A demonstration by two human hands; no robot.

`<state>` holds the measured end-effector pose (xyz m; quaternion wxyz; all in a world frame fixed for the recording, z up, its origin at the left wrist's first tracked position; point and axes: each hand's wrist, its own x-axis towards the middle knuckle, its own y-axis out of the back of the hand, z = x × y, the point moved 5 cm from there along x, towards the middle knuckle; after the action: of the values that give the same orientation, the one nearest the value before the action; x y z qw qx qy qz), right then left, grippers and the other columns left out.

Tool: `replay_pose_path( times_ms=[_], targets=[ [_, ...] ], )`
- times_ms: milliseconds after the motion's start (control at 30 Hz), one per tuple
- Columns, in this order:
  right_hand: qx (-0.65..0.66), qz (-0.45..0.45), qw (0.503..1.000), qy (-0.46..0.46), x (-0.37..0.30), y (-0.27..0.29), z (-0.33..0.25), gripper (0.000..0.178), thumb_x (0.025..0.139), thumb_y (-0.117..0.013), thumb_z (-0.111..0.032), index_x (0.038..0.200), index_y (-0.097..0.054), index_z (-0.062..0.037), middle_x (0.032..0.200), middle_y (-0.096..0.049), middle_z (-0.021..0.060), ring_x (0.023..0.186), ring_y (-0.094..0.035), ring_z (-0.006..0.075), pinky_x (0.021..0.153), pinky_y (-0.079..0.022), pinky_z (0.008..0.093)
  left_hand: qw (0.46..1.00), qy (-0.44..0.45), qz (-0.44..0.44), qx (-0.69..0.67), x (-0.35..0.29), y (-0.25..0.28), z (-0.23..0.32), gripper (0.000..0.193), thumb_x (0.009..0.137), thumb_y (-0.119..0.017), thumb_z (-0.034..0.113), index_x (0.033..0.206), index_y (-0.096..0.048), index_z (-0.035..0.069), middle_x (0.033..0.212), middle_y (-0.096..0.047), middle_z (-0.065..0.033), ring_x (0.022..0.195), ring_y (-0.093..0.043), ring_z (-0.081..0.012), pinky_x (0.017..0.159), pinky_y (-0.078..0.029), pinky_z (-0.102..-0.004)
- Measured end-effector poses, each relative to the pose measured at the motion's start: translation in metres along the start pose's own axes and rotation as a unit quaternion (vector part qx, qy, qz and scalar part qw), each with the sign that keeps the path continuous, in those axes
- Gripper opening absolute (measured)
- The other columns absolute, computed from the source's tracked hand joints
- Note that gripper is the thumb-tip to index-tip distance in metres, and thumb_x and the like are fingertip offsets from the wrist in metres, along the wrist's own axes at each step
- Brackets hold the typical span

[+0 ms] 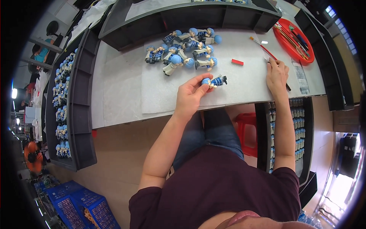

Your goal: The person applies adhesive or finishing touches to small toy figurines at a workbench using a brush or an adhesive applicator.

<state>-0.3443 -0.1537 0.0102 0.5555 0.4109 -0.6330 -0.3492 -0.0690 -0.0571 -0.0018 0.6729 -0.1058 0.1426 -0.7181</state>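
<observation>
Blue-haired figurine [218, 81] sits in the left hand [190, 93], over the white sheet [164, 97] near the table's front edge, legs pointing right. Progress, left to right: a heap of loose figurines [190, 45], over a dozen, lies beyond the left hand, not boxed. One piece is in hand, thumb and index pinched together at its head end. Which pieces are finished can't be told; paint detail too small. Small red block [237, 62] lies apart on the table. Red-handled brush [263, 47] lies just beyond the right hand [278, 74], whose fingers are bent in over a thin dark tool [288, 87]; can't tell if it's gripped or only covered.

Containers, left to right: left black crate [82, 139] has many similar figurines along its far side, bare compartment walls on the near side. Far black crate [194, 19], beyond the heap, shows a few figurines at the picture's top edge; rest cut off. Lower right crate [262, 131], beside the person's leg, has figurines in neat rows. Red oval tray [310, 57] holds brushes and thin sticks. Right black crate [322, 59]: contents unclear.
</observation>
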Motion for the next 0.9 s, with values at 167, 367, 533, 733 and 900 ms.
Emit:
replay_pose_path(
  times_ms=[167, 367, 533, 733, 900],
  targets=[
    [0.178, 0.113, 0.975, 0.068, 0.026, 0.019, 0.005, 0.021, 0.082, -0.055, -0.010, 0.101, -0.063, -0.0046, 0.097, -0.060, 0.0153, 0.092, -0.055, 0.0318, 0.082, -0.043, 0.0390, 1.000, -0.010, 0.015, 0.005, -0.002, 0.005, -0.002, 0.029, 0.088, -0.051, 0.001, 0.117, -0.052, -0.003, 0.112, -0.057, -0.0112, 0.095, -0.057, -0.0149, 0.086, -0.049, -0.0273],
    [0.187, -0.009, 0.979, 0.080, 0.074, 0.001, -0.001, 0.019, 0.079, -0.056, -0.002, 0.097, -0.063, -0.0014, 0.092, -0.063, 0.0178, 0.085, -0.061, 0.0303, 0.076, -0.047, 0.0354, 1.000, 0.001, 0.017, 0.004, 0.000, 0.004, -0.001, 0.031, 0.089, -0.050, 0.002, 0.119, -0.050, -0.003, 0.112, -0.057, -0.0122, 0.095, -0.057, -0.0156, 0.086, -0.049, -0.0278],
    [0.114, -0.021, 0.983, 0.142, 0.077, 0.002, -0.007, 0.026, 0.081, -0.051, 0.003, 0.106, -0.059, -0.0033, 0.095, -0.062, 0.0160, 0.088, -0.060, 0.0283, 0.077, -0.047, 0.0337, 0.999, 0.002, 0.024, -0.027, 0.002, 0.004, -0.003, 0.032, 0.089, -0.049, 0.000, 0.121, -0.048, -0.003, 0.112, -0.057, -0.0128, 0.097, -0.056, -0.0152, 0.088, -0.048, -0.0281],
    [0.345, 0.078, 0.910, 0.215, 0.018, 0.101, -0.048, 0.039, 0.082, -0.043, 0.012, 0.117, -0.053, -0.0029, 0.096, -0.054, 0.0094, 0.089, -0.057, 0.0162, 0.076, -0.046, 0.0273, 1.000, 0.000, 0.020, -0.015, -0.002, 0.004, 0.001, 0.031, 0.089, -0.049, 0.000, 0.120, -0.049, -0.003, 0.112, -0.057, -0.0123, 0.095, -0.057, -0.0144, 0.088, -0.047, -0.0271],
    [0.605, 0.019, 0.780, 0.157, -0.036, 0.094, -0.075, 0.037, 0.082, -0.053, 0.009, 0.118, -0.048, 0.0039, 0.089, -0.050, 0.0056, 0.086, -0.054, 0.0137, 0.076, -0.044, 0.0246, 1.000, -0.003, 0.022, -0.011, -0.003, 0.006, 0.002, 0.031, 0.089, -0.050, 0.000, 0.120, -0.049, -0.003, 0.111, -0.058, -0.0119, 0.094, -0.058, -0.0145, 0.087, -0.047, -0.0263]
  ],
)
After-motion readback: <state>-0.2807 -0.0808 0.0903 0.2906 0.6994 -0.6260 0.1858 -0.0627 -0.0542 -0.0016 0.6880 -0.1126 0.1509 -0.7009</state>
